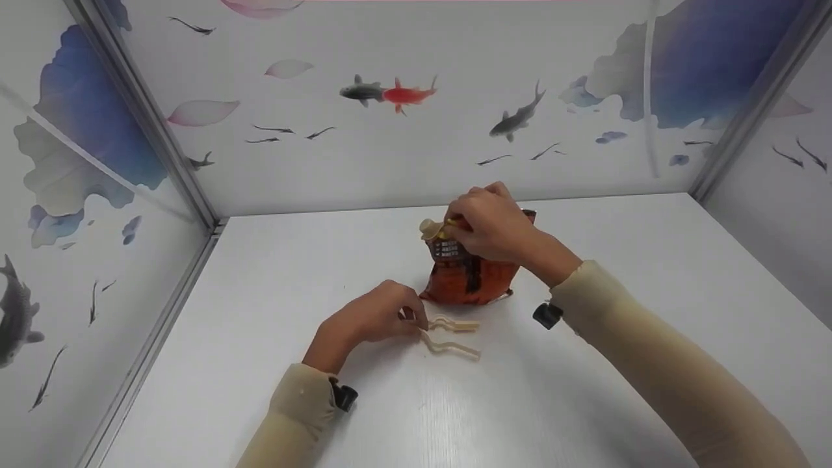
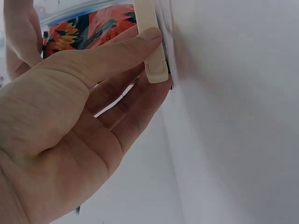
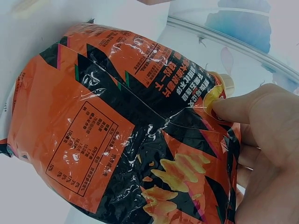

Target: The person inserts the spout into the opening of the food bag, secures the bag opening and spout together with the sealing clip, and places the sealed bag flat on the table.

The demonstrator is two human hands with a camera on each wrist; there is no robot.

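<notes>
An orange and black snack bag [image 1: 448, 286] stands on the table, printed with chips and small lettering in the right wrist view. My right hand [image 1: 491, 224] pinches its gathered top edge, thumb pressed on a yellow patch. At the bag's upper corner sticks out a beige cap-like piece [image 3: 227, 85]. My left hand [image 1: 383, 313] is low in front of the bag and pinches the end of a cream plastic bag clip [image 2: 145, 16] between thumb and fingers. Wavy cream clip arms [image 1: 455, 351] extend rightward from these fingertips, close over the tabletop.
The white table [image 1: 273, 260] is bounded by a back wall [image 1: 403, 162] printed with fish and petals, with side panels left and right. Metal corner posts [image 1: 146, 110] frame the booth. Each sleeve carries a small black wrist camera [image 1: 548, 315].
</notes>
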